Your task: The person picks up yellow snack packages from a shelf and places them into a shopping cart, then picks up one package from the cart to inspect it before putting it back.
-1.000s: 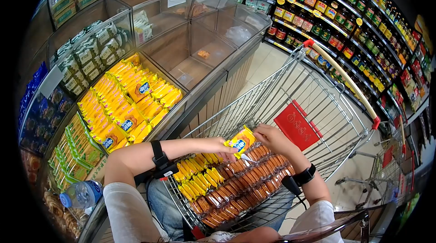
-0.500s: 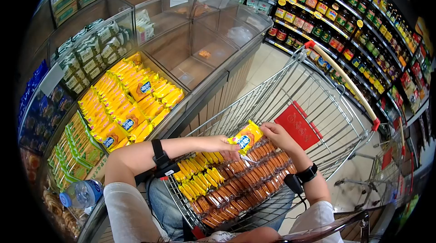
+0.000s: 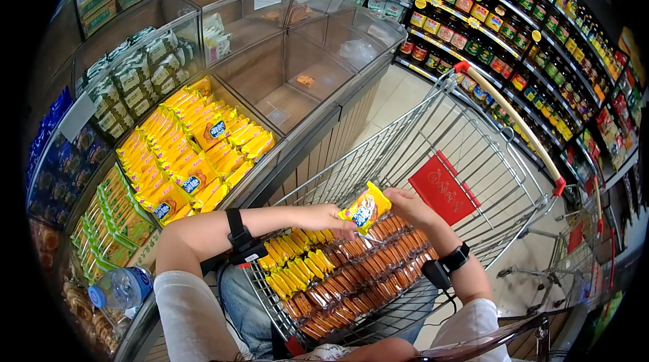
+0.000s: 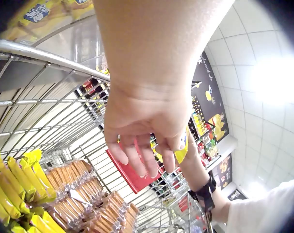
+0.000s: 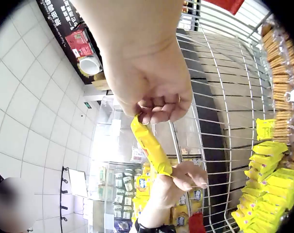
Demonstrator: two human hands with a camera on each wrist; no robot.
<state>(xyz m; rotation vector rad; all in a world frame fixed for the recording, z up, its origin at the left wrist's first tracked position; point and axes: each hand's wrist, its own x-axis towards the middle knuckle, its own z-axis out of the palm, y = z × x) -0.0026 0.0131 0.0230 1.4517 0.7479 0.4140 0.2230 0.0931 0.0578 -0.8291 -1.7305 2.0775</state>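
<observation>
A yellow snack packet point(image 3: 365, 208) with a blue and white label is held between both hands over a shopping cart point(image 3: 433, 91). My left hand point(image 3: 326, 219) pinches its left end. At the other end, my right hand point(image 3: 410, 206) pinches a corner between thumb and finger, its other fingers curled in the right wrist view point(image 5: 154, 92). In the left wrist view only an edge of the packet point(image 4: 182, 151) shows past the left thumb. Below the hands, rows of clear-wrapped brown biscuits point(image 3: 378, 267) lie in the cart beside upright yellow packets point(image 3: 297, 264).
On the left, a display bin holds many similar yellow packets point(image 3: 196, 152), with green-and-white packs point(image 3: 132, 85) behind. A water bottle point(image 3: 122, 289) lies near the bin's edge. Jar shelves point(image 3: 500, 17) stand at the back right. A red panel point(image 3: 443, 186) hangs in the cart.
The packet has turned in the hands, so its printed face is angled differently and looks shorter. My right hand moved slightly away, then back toward the left hand, which barely moved.
</observation>
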